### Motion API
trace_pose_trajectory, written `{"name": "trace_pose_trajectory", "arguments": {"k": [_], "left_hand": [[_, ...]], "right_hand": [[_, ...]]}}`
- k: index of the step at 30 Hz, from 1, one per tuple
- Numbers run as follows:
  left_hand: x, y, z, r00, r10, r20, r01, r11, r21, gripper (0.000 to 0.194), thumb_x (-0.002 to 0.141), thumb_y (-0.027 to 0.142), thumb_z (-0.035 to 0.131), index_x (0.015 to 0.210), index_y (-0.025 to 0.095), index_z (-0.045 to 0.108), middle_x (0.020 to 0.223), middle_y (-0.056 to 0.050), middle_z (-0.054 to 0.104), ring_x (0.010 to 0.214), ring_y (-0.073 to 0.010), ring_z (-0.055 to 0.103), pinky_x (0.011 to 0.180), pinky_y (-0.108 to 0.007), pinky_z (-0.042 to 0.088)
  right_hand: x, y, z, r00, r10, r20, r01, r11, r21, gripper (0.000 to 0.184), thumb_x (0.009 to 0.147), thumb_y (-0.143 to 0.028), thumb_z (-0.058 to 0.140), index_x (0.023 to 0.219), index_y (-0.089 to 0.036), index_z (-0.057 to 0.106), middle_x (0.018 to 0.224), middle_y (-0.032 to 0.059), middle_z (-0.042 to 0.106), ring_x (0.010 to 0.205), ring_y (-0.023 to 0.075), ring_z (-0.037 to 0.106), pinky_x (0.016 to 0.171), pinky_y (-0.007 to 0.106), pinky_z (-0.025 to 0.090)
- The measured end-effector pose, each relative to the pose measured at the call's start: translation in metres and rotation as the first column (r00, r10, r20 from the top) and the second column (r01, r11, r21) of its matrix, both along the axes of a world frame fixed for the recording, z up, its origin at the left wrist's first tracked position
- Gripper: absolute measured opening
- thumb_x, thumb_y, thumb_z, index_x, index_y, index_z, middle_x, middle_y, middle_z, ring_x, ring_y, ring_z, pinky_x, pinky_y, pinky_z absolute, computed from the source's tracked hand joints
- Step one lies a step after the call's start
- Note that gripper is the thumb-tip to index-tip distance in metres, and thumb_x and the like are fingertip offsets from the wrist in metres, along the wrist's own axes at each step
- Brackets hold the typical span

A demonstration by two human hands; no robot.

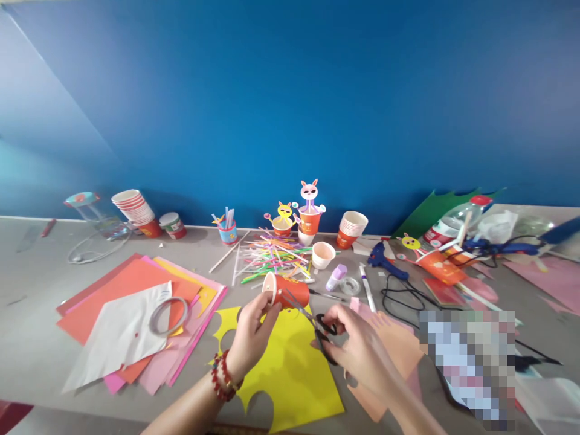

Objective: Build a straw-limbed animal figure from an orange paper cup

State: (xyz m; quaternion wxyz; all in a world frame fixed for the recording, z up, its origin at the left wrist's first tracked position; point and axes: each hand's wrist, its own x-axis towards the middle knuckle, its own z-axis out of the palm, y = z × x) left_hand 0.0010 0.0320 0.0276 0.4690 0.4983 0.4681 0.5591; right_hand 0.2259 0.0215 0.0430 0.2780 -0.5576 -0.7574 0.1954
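Blue wall (272, 109) backs our grey table (27, 314). Near the far edge of the yellow sheet (294, 368), our left hand (251, 329) pinches the red cup (298, 289) by its rim; our right hand (356, 335) grips scissors (312, 319), blades at the cup.

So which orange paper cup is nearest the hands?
The orange paper cup held sideways in the left hand, by the black-handled metal scissors; all others sit farther off.

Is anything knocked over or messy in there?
Yes. On the right, an orange cup by a yellow animal face looks tipped over, while the white-faced animal cup at the back stands upright. The colourful sticks lie jumbled in a heap, too.
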Motion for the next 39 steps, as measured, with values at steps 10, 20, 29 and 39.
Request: {"name": "trace_pose_trajectory", "arguments": {"k": [10,20,29,39], "left_hand": [[-0.002,-0.002,-0.001,0.992,0.003,-0.123,0.002,0.999,0.046,0.014,0.085,0.027,0.070,0.073,0.019,0.066,0.067,-0.001,0.054,0.062,-0.0146,0.042,0.061,-0.022,0.034],[-0.003,-0.006,0.004,0.997,-0.008,-0.082,0.010,1.000,0.021,0.014,0.081,0.029,0.073,0.072,0.020,0.069,0.066,-0.003,0.061,0.063,-0.0168,0.051,0.062,-0.023,0.039],[-0.002,-0.007,0.006,0.970,-0.050,-0.239,0.068,0.995,0.067,0.015,0.090,0.029,0.063,0.080,0.020,0.070,0.070,-0.004,0.065,0.062,-0.0158,0.052,0.060,-0.023,0.038],[-0.003,-0.010,0.005,0.955,-0.100,-0.278,0.124,0.990,0.071,0.021,0.095,0.033,0.056,0.086,0.017,0.068,0.074,-0.004,0.067,0.066,-0.0166,0.057,0.063,-0.024,0.039]], "right_hand": [[-0.004,-0.004,-0.013,0.998,-0.025,0.064,0.027,0.999,-0.032,0.027,0.081,-0.045,0.071,0.075,-0.023,0.056,0.067,0.0005,0.066,0.059,0.0193,0.062,0.050,0.026,0.040],[-0.002,-0.006,-0.017,0.972,0.005,0.236,-0.045,0.986,0.161,0.023,0.083,-0.036,0.073,0.085,-0.023,0.054,0.075,0.0031,0.072,0.066,0.0228,0.067,0.057,0.029,0.041],[0.002,-0.002,-0.008,0.949,0.047,0.311,-0.095,0.985,0.141,0.020,0.085,-0.034,0.069,0.086,-0.024,0.053,0.070,0.0026,0.072,0.060,0.0216,0.067,0.053,0.027,0.036],[0.003,-0.004,-0.004,0.900,0.005,0.436,-0.125,0.961,0.246,0.019,0.093,-0.034,0.061,0.081,-0.023,0.051,0.060,-0.0001,0.067,0.053,0.0179,0.062,0.051,0.026,0.030]]}}
